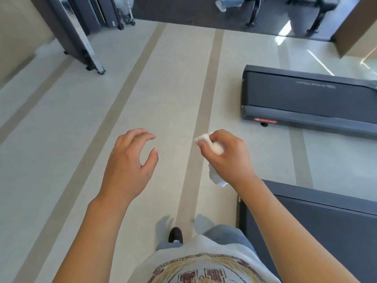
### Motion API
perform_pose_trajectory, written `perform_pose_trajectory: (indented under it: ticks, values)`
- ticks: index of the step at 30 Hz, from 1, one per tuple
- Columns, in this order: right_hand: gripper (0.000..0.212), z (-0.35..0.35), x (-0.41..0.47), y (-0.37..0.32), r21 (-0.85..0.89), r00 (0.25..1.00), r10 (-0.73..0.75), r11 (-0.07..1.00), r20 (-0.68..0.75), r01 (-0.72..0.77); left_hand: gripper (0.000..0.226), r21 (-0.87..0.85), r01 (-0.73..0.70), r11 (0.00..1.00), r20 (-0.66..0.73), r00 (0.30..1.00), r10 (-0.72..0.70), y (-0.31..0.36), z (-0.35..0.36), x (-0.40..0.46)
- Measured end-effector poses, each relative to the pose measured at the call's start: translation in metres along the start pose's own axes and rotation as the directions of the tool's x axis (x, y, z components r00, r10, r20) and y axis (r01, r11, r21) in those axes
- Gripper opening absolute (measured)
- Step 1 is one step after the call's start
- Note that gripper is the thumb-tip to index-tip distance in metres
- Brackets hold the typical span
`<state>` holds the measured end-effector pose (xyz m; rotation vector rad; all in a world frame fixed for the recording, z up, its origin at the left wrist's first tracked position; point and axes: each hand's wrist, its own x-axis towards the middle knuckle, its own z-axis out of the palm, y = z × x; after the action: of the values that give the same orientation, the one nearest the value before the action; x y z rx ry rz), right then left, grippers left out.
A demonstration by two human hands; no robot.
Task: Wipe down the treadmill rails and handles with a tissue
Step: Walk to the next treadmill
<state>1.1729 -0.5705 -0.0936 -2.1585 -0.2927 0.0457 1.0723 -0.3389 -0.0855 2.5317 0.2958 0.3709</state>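
My right hand (228,156) grips a crumpled white tissue (216,149); one end pokes out past my fingers and the other hangs below my palm. My left hand (128,162) hovers beside it, a gap apart, with fingers loosely curved and nothing in it. Both hands are over the pale floor. The rear deck of a dark grey treadmill (306,99) lies on the floor at the right, well beyond my right hand. A second treadmill deck (318,231) sits at the lower right, under my right forearm. No rails or handles show in view.
Pale floor with tan stripes (206,99) runs ahead. A dark wheeled frame (81,43) stands at the upper left beside a beige wall. Black gym equipment and a dark mat (183,11) lie at the far end. My shoe tip (175,234) shows below.
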Motion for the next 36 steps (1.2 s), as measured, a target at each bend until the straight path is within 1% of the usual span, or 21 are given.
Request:
perform_pose_trajectory:
  ticks: [4, 8, 11, 14, 19, 21, 29, 33, 36]
  values:
    - [0.027, -0.006, 0.022, 0.011, 0.008, 0.997, 0.044, 0.999, -0.056, -0.044, 0.027, -0.046, -0.047, 0.998, 0.068, 0.996, 0.05, 0.003, 0.021, 0.042]
    - [0.027, -0.024, 0.053, 0.037, -0.015, 0.988, 0.074, 0.997, -0.133, -0.076, 0.029, -0.067, -0.098, 0.993, 0.147, 0.983, 0.107, 0.019, 0.051, 0.089]
    - [0.026, -0.042, 0.084, 0.061, -0.005, 0.976, 0.095, 0.995, -0.194, -0.098, 0.029, -0.074, -0.146, 0.986, 0.169, 0.973, 0.157, 0.037, 0.076, 0.127]
    - [0.025, -0.066, 0.118, 0.087, -0.002, 0.97, 0.096, 0.995, -0.223, -0.099, 0.028, -0.073, -0.171, 0.983, 0.192, 0.964, 0.182, 0.061, 0.109, 0.169]
    - [0.025, -0.124, 0.18, 0.132, 0.001, 0.958, 0.118, 0.993, -0.26, -0.122, 0.029, -0.084, -0.219, 0.972, 0.237, 0.943, 0.233, 0.124, 0.163, 0.235]
    - [0.025, -0.153, 0.204, 0.149, 0.006, 0.952, 0.124, 0.992, -0.28, -0.128, 0.029, -0.079, -0.259, 0.963, 0.256, 0.928, 0.27, 0.155, 0.184, 0.26]
    - [0.025, -0.249, 0.275, 0.207, 0.046, 0.909, 0.172, 0.985, -0.379, -0.167, 0.032, -0.111, -0.382, 0.917, 0.275, 0.875, 0.398, 0.264, 0.262, 0.347]
    - [0.027, -0.284, 0.294, 0.24, 0.065, 0.859, 0.214, 0.976, -0.466, -0.208, 0.034, -0.129, -0.437, 0.89, 0.319, 0.832, 0.454, 0.302, 0.297, 0.382]
    - [0.03, -0.307, 0.31, 0.26, 0.084, 0.826, 0.274, 0.96, -0.493, -0.268, 0.035, -0.164, -0.48, 0.862, 0.341, 0.793, 0.506, 0.33, 0.323, 0.413]
